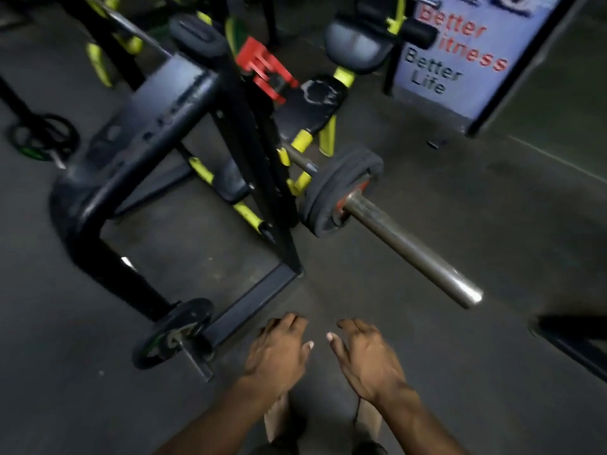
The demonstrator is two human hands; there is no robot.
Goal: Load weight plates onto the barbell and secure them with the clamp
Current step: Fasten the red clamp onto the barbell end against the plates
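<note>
Lower centre of the frame: the left hand (pixel 277 349) and the right hand (pixel 366 354) are extended side by side, backs up, above the floor (pixel 427 372). The fingers of both are loosely spread and slightly bent. Neither hand grips or touches anything.

Lower left: a small black weight plate (pixel 167 333) sits on a short storage peg at the foot of a black rack frame (pixel 138 152). Any lettering on this plate is too blurred to read.

Centre right: the barbell sleeve (pixel 410 249) projects from the middle of the frame toward the lower right, bare metal along most of its length, its end well clear of both hands. Black weight plates (pixel 341 192) are seated at the inner end of the sleeve; the outer face shows a red centre ring. No markings on them are legible.

Upper centre: a red clamp (pixel 262 72) rests on the rack frame, apart from the barbell sleeve, beside a black padded seat (pixel 312 101) with a worn surface on yellow supports.

Centre left edge: further dark plates (pixel 42 136) lie on the floor.

Upper right: a standing sign (pixel 460 57) reads "Better Fitness" in red letters and "Better Life" in dark letters; the "F" is partly covered by a black roller pad. Printing at the top of the sign is cut off.
</note>
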